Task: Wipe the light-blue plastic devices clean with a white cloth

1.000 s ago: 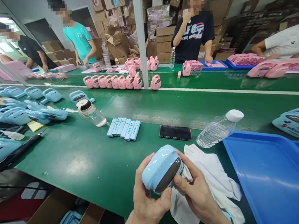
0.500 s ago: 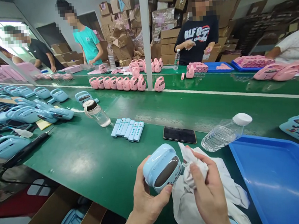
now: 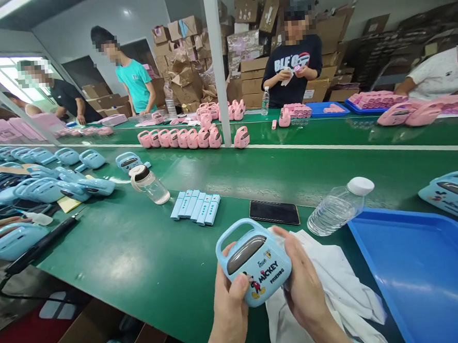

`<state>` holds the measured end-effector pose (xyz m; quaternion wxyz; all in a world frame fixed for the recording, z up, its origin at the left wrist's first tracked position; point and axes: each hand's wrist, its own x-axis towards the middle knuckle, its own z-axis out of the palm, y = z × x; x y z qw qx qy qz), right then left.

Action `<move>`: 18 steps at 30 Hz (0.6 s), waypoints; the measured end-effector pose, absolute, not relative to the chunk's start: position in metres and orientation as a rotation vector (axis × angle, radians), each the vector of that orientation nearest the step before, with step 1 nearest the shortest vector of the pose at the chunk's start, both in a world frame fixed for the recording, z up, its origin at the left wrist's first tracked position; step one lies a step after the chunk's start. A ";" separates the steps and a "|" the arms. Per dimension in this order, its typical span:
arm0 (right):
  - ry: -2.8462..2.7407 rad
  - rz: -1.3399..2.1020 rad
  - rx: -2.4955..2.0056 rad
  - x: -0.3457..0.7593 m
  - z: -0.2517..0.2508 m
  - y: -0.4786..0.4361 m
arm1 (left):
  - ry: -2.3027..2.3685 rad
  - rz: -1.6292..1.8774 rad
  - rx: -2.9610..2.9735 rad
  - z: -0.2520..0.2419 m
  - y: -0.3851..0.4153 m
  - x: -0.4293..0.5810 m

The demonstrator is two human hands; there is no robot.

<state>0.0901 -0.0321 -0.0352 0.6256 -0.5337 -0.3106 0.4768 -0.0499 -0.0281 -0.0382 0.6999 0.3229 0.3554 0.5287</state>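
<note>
A light blue handled device (image 3: pixel 254 263) with a grey window and a cartoon print faces me above the near edge of the green table (image 3: pixel 140 249). My left hand (image 3: pixel 230 311) grips its lower left side, thumb on the front. Closed around the device's right side is my right hand (image 3: pixel 304 288), which rests over a white cloth (image 3: pixel 337 284) lying crumpled on the table.
A blue tray (image 3: pixel 417 279) sits at right, a plastic bottle (image 3: pixel 340 206) and a black phone (image 3: pixel 274 212) behind the cloth. Several small blue sticks (image 3: pixel 196 207), a jug (image 3: pixel 150 184) and many blue devices (image 3: pixel 39 188) lie left. Pink devices (image 3: pixel 192 137) and other people stand beyond the belt.
The device was turned so its printed front faces me, handle up. My right hand let the bunched cloth drop and took hold of the device's right side.
</note>
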 end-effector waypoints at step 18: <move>-1.271 0.749 -1.180 0.077 -0.061 -0.050 | 0.686 1.308 0.152 -0.022 -0.001 -0.051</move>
